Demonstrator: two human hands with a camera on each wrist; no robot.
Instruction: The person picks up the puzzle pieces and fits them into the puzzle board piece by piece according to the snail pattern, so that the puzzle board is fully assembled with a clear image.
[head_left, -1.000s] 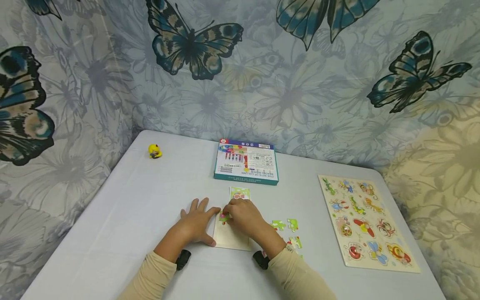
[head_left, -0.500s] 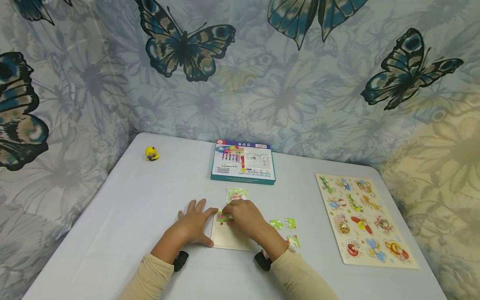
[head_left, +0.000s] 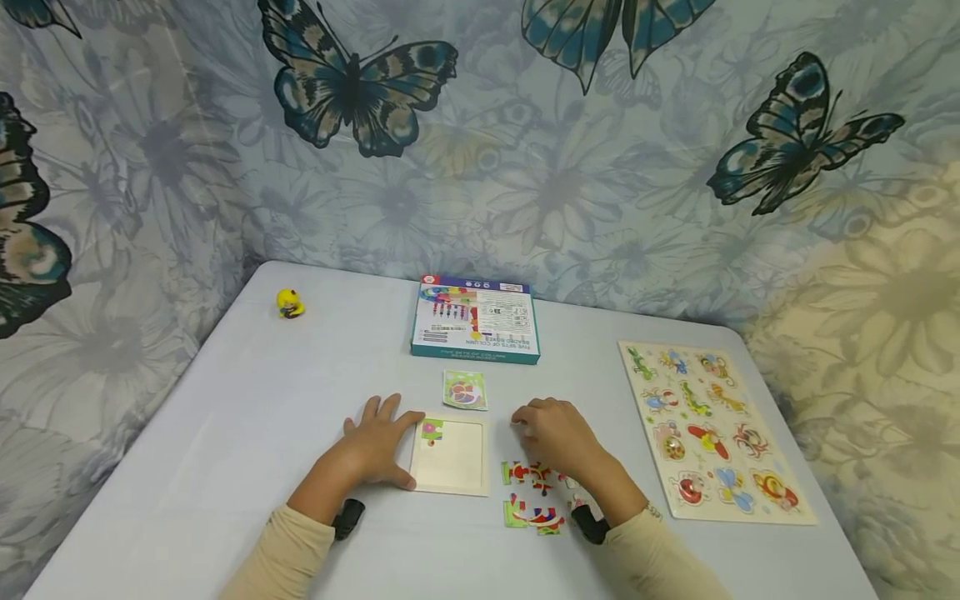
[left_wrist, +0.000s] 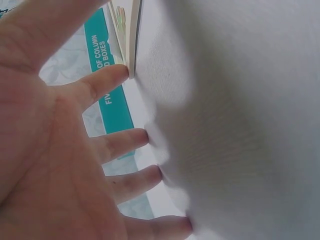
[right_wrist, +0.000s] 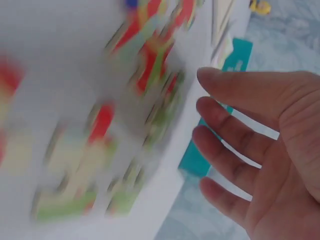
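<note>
My left hand (head_left: 371,446) lies with spread fingers at the left side of a shallow wooden puzzle tray (head_left: 450,458); its thumb and index finger touch the tray's edge. In the left wrist view its straight fingertips rest on the white cloth, one against the tray edge (left_wrist: 133,45). One pink-and-green jigsaw piece (head_left: 431,429) sits in the tray's upper left corner. To the right, my right hand (head_left: 562,437) hovers over loose jigsaw pieces (head_left: 542,477), partly hiding them. Its loosely bent fingers hold nothing in the right wrist view, where the pieces (right_wrist: 152,62) are blurred.
A small picture card (head_left: 464,390) lies behind the tray. Farther back is a flat teal-edged box (head_left: 476,321). A wooden board of insect shapes (head_left: 712,433) occupies the right side, and a yellow duck toy (head_left: 288,303) stands at the far left.
My right hand has let go of the piece in the tray's corner and moved right, over the loose pieces. The left hand stays at the tray's edge. The head view has shifted slightly.
</note>
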